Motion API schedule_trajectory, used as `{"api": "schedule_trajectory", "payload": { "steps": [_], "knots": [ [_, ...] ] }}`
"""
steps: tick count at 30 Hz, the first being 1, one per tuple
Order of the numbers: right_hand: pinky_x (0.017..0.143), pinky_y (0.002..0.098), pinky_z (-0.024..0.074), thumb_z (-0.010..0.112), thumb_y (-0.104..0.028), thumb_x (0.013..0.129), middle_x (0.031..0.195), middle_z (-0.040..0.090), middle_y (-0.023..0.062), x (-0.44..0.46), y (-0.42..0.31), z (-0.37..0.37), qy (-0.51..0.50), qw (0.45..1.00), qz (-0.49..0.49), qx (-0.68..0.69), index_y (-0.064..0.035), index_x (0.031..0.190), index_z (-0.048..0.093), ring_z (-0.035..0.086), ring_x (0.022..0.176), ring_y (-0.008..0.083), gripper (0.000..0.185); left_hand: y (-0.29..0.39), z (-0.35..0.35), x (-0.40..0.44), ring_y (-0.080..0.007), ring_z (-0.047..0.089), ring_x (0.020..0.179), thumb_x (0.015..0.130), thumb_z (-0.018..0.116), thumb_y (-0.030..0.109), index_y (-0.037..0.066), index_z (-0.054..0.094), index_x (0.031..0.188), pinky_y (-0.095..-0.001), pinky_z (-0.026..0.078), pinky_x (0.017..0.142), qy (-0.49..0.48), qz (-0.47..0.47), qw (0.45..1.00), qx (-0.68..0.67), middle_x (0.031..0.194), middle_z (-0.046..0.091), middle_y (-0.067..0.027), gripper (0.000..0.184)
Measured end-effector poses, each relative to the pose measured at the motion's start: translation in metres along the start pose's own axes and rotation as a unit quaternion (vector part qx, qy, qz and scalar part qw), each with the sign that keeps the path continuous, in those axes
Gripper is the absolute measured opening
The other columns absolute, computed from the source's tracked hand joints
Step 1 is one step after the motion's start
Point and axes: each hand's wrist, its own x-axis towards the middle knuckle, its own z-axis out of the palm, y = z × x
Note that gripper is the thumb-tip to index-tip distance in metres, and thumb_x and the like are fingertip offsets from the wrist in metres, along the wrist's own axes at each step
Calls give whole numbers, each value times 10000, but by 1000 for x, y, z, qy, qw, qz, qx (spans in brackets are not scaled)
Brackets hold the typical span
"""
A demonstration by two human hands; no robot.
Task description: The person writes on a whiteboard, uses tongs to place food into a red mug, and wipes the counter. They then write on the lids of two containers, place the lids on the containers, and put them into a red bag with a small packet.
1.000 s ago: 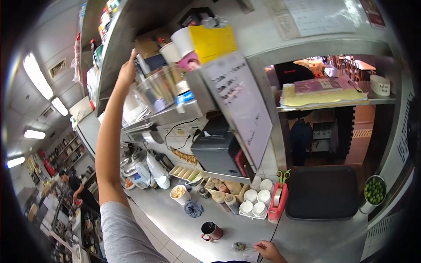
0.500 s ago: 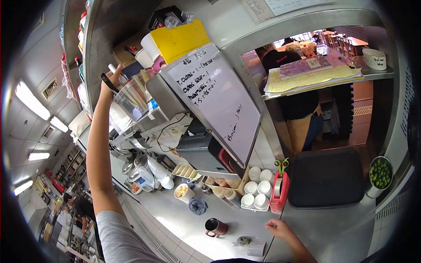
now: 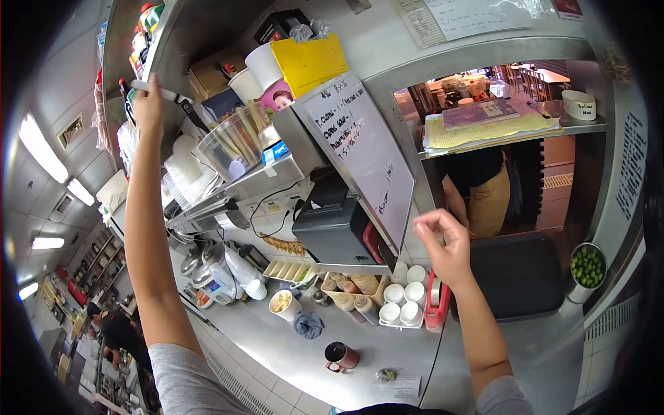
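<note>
High at the upper left, my left hand (image 3: 149, 107) is closed round a long slim thing (image 3: 188, 108), pale on one side of the fist and black on the other; its exact kind is unclear. A clear plastic bin (image 3: 225, 149) with upright packets is to the right of that hand, on a metal shelf. My right hand (image 3: 446, 249) is raised before the serving window's lower left corner, fingers loosely bent, thumb apart, nothing visible in it. Nearest to it are the whiteboard (image 3: 370, 162) with handwriting and a red tape dispenser (image 3: 436, 304).
On the steel counter stand a dark red mug (image 3: 341, 356), a grey cloth (image 3: 308, 325), a tub (image 3: 283, 304) and stacked white cups (image 3: 402, 304). A black tray (image 3: 515, 283) lies beside a container of green limes (image 3: 588, 268). A co-worker (image 3: 117, 332) stands far left.
My left hand has moved left and slightly up, carrying the slim thing away from the bin. My right hand has risen from above the counter to beside the whiteboard. The view has shifted.
</note>
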Motion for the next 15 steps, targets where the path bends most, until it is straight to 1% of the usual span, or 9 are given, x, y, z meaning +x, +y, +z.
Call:
{"api": "schedule_trajectory", "payload": {
  "steps": [1, 3, 4, 5, 7, 9, 11, 12, 15],
  "knots": [
    [632, 216, 425, 586, -54, 812, 705, 595, 21, 5, -5, 5, 22, 999, -38, 2, 0, 850, 605, 523, 659, 66, 69, 0, -10, 8, -200, 604, 624, 812, 529, 529, 14, 646, 782, -323, 450, 586, 129, 103, 985, 55, 664, 612, -93, 529],
    [617, 217, 425, 589, -57, 811, 698, 589, 11, 5, -23, 17, 43, 996, -77, 1, -8, 882, 610, 519, 645, 65, 89, 12, -52, 4, -125, 549, 566, 853, 509, 469, 38, 608, 751, -255, 401, 520, 192, 81, 974, -89, 629, 563, -59, 454],
    [586, 218, 421, 601, -66, 804, 688, 580, 8, 3, -43, 24, 15, 995, -94, -20, -19, 921, 610, 515, 619, 67, 126, 31, -77, -14, -99, 503, 544, 872, 497, 433, 46, 570, 739, -234, 368, 503, 165, 63, 958, -224, 609, 524, -38, 416],
    [555, 219, 418, 613, -74, 796, 679, 571, 4, 0, -60, 32, -11, 993, -111, -40, -31, 960, 610, 510, 594, 68, 170, 60, -102, -42, -72, 457, 523, 892, 485, 397, 55, 532, 726, -213, 335, 486, 134, 47, 924, -356, 590, 485, -16, 383],
    [495, 224, 407, 642, -115, 775, 668, 549, 17, -5, -82, 52, -75, 988, -130, -25, -44, 1029, 596, 503, 531, 102, 267, 143, -150, -138, -64, 403, 509, 907, 476, 310, 55, 471, 725, -216, 298, 464, -54, 19, 949, -309, 591, 451, 8, 313],
    [496, 263, 433, 671, -155, 740, 691, 555, 51, -13, -111, 64, -191, 974, -122, -11, -38, 1036, 578, 518, 523, 147, 331, 153, -165, -213, -112, 447, 527, 857, 534, 266, 47, 494, 779, -241, 329, 466, -199, 281, 882, -321, 612, 466, -9, 235],
    [530, 316, 462, 683, -174, 716, 729, 575, 67, -21, -113, 71, -297, 940, -168, 26, -57, 1056, 549, 559, 567, 191, 384, 176, -180, -247, -178, 496, 549, 732, 683, 295, 36, 504, 790, -271, 381, 502, -388, 456, 737, -313, 585, 446, -29, 321],
    [555, 337, 474, 690, -169, 700, 748, 588, 73, -26, -105, 81, -284, 932, -224, 37, -69, 997, 560, 591, 615, 214, 340, 177, -182, -256, -189, 492, 542, 709, 696, 367, 27, 508, 819, -281, 384, 492, -415, 439, 729, -322, 613, 457, -40, 403],
    [534, 310, 471, 677, -134, 712, 719, 598, 68, -32, -97, 76, -278, 944, -163, 67, -65, 857, 590, 589, 566, 220, 183, 184, -176, -260, -213, 494, 529, 657, 710, 487, 4, 507, 896, -296, 392, 466, -430, 382, 742, -344, 684, 478, -69, 576]
  ]
}}
